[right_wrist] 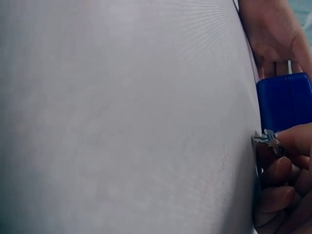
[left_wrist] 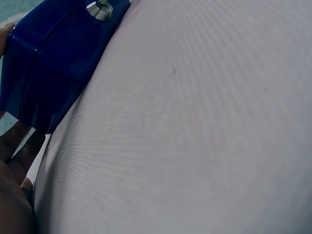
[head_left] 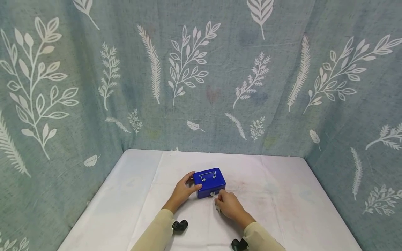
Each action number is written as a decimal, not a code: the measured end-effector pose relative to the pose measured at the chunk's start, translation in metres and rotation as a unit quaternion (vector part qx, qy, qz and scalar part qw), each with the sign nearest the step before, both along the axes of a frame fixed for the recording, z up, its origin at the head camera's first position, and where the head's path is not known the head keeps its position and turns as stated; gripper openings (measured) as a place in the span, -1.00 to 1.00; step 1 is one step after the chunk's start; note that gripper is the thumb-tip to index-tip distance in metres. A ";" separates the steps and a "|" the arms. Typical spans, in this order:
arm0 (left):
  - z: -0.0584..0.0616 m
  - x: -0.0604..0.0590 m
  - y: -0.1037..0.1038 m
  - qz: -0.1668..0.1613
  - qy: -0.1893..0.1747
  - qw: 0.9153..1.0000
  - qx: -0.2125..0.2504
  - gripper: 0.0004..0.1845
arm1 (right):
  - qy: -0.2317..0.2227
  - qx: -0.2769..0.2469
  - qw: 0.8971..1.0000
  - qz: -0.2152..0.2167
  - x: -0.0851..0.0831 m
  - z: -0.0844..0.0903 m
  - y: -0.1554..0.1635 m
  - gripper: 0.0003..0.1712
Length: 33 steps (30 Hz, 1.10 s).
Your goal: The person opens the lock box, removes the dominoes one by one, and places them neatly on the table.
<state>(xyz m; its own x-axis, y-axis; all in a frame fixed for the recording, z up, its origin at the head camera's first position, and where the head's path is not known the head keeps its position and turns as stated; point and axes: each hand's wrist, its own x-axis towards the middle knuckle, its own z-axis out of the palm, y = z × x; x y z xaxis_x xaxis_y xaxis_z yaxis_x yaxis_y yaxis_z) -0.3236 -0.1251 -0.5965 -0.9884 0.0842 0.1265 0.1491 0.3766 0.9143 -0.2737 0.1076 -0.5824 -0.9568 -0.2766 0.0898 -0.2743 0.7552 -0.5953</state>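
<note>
Lower centre: your left hand [head_left: 183, 191] grips the shut blue cash box [head_left: 209, 182]; your right hand [head_left: 228, 205] pinches a key [right_wrist: 266, 140] near its lock [left_wrist: 100, 9], not yet inserted.

Counter [head_left: 282, 209]: covered in a white cloth, faint pinkish and grey stains right of centre; a soft crease runs front to back on the left side. Weave of the cloth shows as fine ribbing in both wrist views.

Backdrop [head_left: 220, 87]: blue-grey fabric hung on three sides of the counter, printed with white leaves, ferns and branching sprigs. Fabric meets the counter along the back edge and both side edges. A few dim coloured blotches on the back panel.
</note>
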 end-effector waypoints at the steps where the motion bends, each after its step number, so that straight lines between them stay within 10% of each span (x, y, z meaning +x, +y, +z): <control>1: -0.001 0.000 0.000 -0.001 -0.001 1.000 0.003 -0.12 | 0.001 0.001 1.000 0.000 0.000 0.000 -0.001 -0.75; 33: 0.002 0.000 -0.002 -0.005 -0.005 1.000 -0.003 -0.10 | 0.052 0.034 0.997 -0.037 -0.005 0.005 -0.026 -0.76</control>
<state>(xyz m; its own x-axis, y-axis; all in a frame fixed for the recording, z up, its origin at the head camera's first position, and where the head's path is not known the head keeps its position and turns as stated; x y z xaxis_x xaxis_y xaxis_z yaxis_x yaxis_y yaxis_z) -0.3233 -0.1275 -0.5948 -0.9888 0.0946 0.1153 0.1429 0.3800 0.9139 -0.2784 0.0817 -0.5775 -0.9614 -0.2147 0.1723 -0.2737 0.8131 -0.5138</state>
